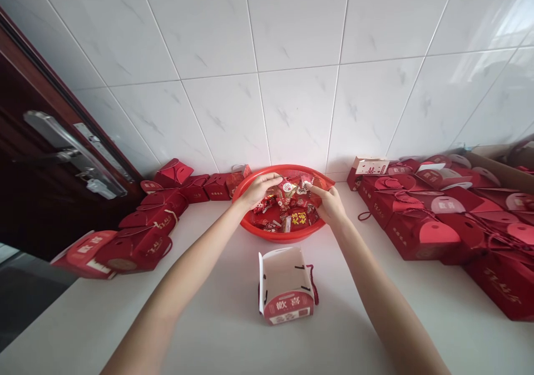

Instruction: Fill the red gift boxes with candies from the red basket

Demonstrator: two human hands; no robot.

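Observation:
Both my hands are over a red plastic basket [280,236] of wrapped candies. My left hand [259,190] is at its left side, fingertips pinched on a red and gold wrapped candy [287,187]. From the right, my right hand [329,202] pinches a red and white candy packet [306,187] between thumb and fingers. More wrapped sweets lie beneath, among them a red packet with yellow characters [298,218]. In front of the basket stands an open red gift box [287,304] with a white inside and a dark red cord at its right.
Closed red gift boxes [139,247] line the left side of the white table [217,319]. Many more red boxes [421,233] crowd the right, beside a cardboard carton [498,169]. A tiled wall [298,108] rises behind. A dark door [45,191] with a metal handle is at left.

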